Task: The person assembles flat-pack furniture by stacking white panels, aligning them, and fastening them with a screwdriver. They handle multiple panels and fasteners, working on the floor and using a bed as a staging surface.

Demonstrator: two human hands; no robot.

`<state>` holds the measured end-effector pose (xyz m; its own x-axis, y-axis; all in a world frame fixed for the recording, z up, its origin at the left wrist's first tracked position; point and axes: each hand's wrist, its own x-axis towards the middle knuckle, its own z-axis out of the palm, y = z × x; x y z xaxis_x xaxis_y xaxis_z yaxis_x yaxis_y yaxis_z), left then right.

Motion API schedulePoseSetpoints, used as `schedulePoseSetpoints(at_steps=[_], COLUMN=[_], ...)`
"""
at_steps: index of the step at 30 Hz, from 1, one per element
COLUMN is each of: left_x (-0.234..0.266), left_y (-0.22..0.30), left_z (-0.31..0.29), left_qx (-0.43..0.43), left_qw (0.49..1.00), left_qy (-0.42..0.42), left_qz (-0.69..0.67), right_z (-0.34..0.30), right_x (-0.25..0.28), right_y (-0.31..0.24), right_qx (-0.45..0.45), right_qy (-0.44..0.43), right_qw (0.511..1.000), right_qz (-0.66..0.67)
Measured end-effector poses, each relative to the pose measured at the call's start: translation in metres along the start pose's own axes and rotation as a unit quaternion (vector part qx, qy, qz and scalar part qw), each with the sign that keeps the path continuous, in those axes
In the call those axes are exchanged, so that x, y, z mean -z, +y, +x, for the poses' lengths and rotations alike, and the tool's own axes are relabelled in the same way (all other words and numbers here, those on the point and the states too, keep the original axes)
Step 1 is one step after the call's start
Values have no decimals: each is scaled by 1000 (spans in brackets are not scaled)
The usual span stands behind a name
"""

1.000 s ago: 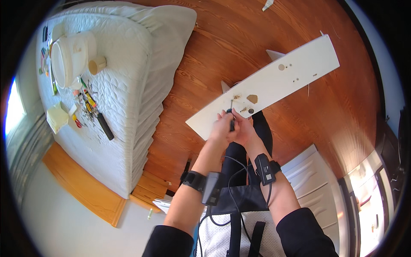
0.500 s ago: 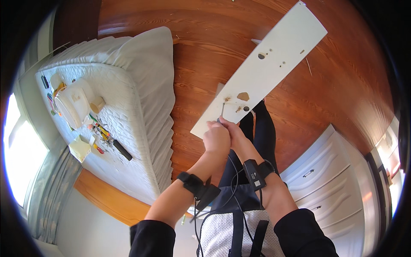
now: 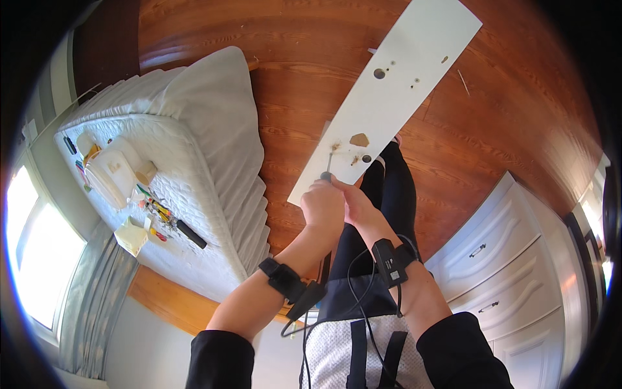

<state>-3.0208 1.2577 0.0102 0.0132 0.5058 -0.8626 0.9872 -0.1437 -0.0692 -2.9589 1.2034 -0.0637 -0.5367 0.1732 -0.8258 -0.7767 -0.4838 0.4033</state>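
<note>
A long white board (image 3: 389, 107) with round holes and a chipped brown patch stretches away from me, beside my legs. Both my hands are closed together near its close end. My left hand (image 3: 322, 206) wraps around the dark handle of a screwdriver (image 3: 328, 167). Against it, my right hand (image 3: 357, 202) grips at the same handle, most of which the fingers hide. The screwdriver's thin metal shaft points away from me, its tip at a worn, brownish spot on the board. Whether a screw sits there is too small to tell.
On the left is a bed with a white quilted mattress (image 3: 201, 162). It carries a white plastic tub (image 3: 109, 174), a small cream box (image 3: 131, 238) and several hand tools (image 3: 162, 214). A white drawer cabinet (image 3: 492, 259) stands at right. Wooden flooring (image 3: 304, 78) surrounds the board.
The view has shifted slightly, so the board appears a little further left. My hands stay together on the screwdriver, whose tip remains near the same worn spot.
</note>
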Motion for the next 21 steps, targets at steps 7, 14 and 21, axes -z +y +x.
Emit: schedulePoseSetpoints(at_steps=[7,14,21], left_x=[-23,-7,2], left_y=[-41,-26,29], left_z=[23,0,-29], left_qx=[269,54,-8], left_qw=[574,982,957], left_qy=[-155,53,2], left_qz=[-758,-171,289], right_z=[-1,4,-18], right_x=[-11,-13,-22], right_y=[-2,-8,-5], right_qx=[-51,-84,-78], right_qy=[-91,83,26], right_qw=[994,992,996], right_qz=[34,-35,-15])
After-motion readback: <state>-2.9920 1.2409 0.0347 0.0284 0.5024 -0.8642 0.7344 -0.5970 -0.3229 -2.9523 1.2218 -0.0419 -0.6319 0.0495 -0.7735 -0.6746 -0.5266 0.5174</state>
